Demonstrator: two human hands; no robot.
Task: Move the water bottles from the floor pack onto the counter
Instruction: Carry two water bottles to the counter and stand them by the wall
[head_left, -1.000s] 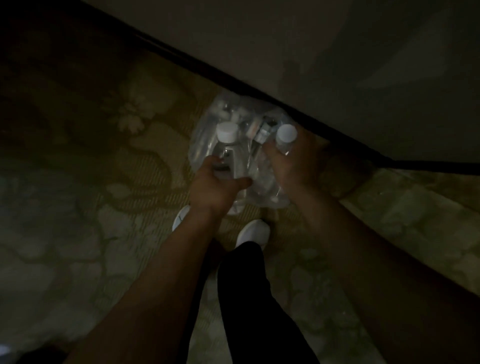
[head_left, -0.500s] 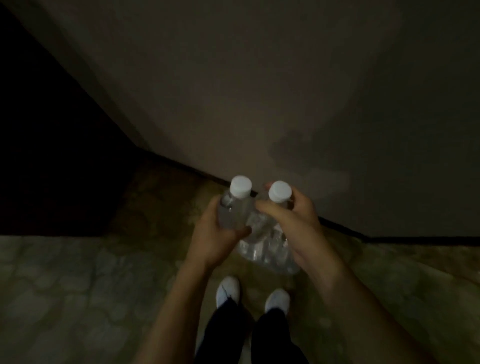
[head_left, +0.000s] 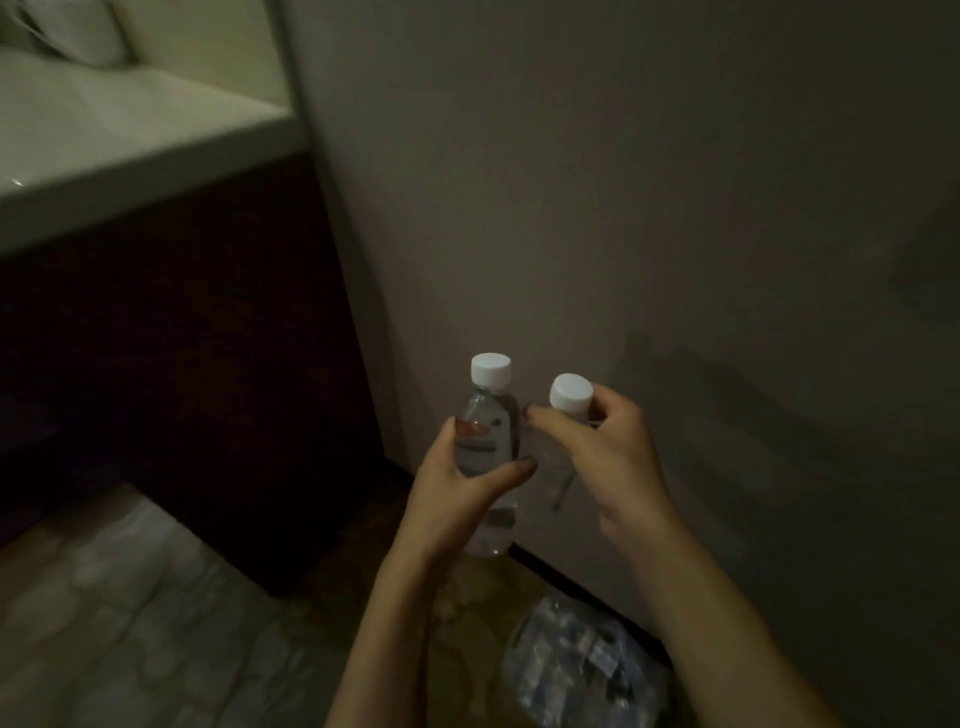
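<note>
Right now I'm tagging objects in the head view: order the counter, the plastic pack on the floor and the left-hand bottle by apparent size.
1. counter
2. plastic pack
3. bottle
The pack is partly cut off and nearer the camera, so its place is unsure.

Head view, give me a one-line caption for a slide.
Left hand and right hand each lift a bottle above the pack, counter upper left.

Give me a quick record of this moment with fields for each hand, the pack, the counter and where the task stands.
left hand: holds a labelled water bottle round its middle, upright
right hand: holds a second bottle near its white cap
pack: on the floor by the wall, below the hands
counter: pale top, upper left, above a dark cabinet
task: both bottles lifted, not yet on the counter
</note>
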